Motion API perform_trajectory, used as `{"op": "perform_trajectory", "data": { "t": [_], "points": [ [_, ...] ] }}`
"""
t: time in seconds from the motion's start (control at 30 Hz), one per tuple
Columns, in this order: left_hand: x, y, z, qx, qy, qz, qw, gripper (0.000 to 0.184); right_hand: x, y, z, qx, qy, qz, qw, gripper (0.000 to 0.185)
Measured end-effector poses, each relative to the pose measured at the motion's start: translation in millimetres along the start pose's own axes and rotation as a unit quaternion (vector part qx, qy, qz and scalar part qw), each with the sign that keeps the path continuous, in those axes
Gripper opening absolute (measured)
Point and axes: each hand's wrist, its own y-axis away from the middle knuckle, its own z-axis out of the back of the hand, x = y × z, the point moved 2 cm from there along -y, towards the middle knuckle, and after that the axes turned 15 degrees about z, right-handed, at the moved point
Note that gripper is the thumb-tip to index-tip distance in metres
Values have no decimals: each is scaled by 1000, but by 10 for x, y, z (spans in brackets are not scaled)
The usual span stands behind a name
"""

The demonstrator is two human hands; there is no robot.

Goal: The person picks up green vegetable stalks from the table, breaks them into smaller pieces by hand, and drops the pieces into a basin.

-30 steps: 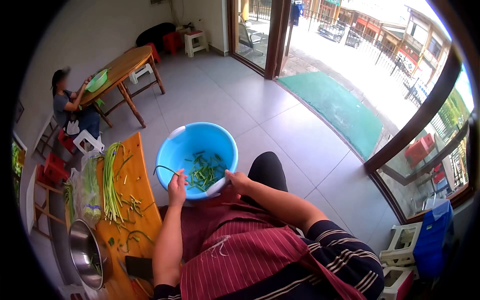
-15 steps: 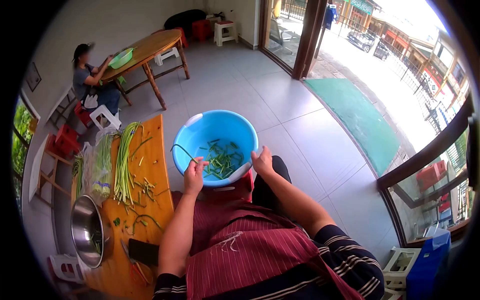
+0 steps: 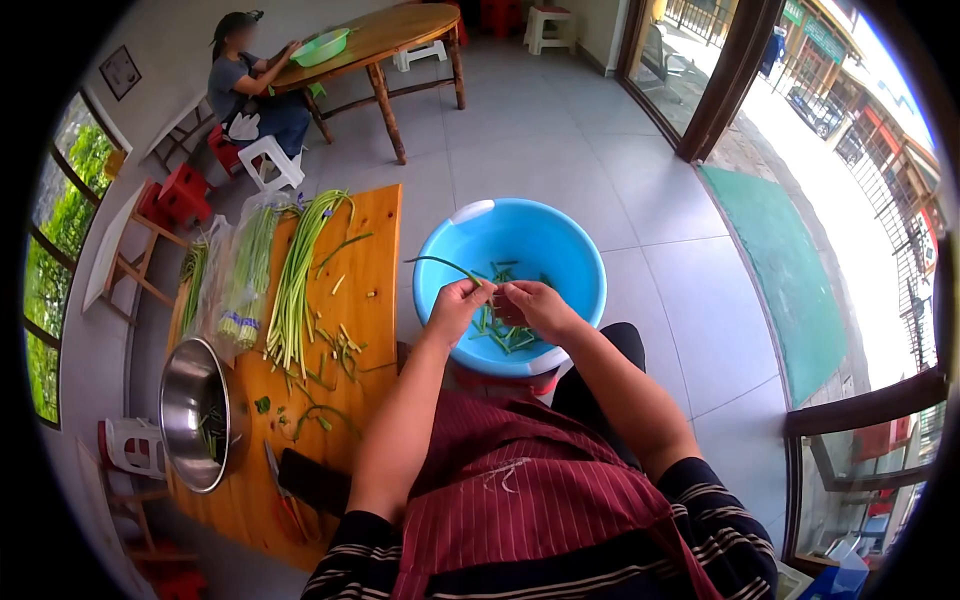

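Observation:
Over the blue basin (image 3: 592,250), my left hand (image 3: 456,312) pinches a long green garlic scape (image 3: 440,261), whose thin end curves out to the left. My right hand (image 3: 540,310) meets it, fingers closed around the scape's other end; the fingers hide the exact grip. Short green pieces (image 3: 512,338) lie at the bottom of the basin. A bundle of long garlic scapes (image 3: 300,275) rests on the wooden table (image 3: 375,235) to the left, beside a plastic-wrapped bunch (image 3: 245,280). Trimmed bits (image 3: 342,345) are scattered near the bundle.
A steel bowl (image 3: 185,410), scissors (image 3: 287,500) and a dark flat object (image 3: 312,480) are on the near part of the table. Another person (image 3: 250,90) sits at a round table (image 3: 400,30) with a green basin (image 3: 320,47). A green mat (image 3: 775,270) lies by the doorway.
My right hand has moved left from the basin's right rim to meet my left hand at the scape. The view has shifted, so the room's contents appear farther right.

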Motion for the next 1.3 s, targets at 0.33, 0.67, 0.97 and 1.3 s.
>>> {"op": "perform_trajectory", "data": {
  "t": [0.33,0.67,0.97,1.3],
  "points": [
    [117,-150,-20,135,100,63,984,20,1,33,116,40,-156,-113,980,28],
    [179,-227,62,177,110,64,976,16,-73,2,-53,39,-252,-109,961,20],
    [121,-205,92,103,235,59,965,17,-110,26,-3,50,-237,-90,966,13],
    [-116,-5,-97,-42,-220,-225,948,6,-327,-85,131,-21,118,-7,993,18]
  ]
}}
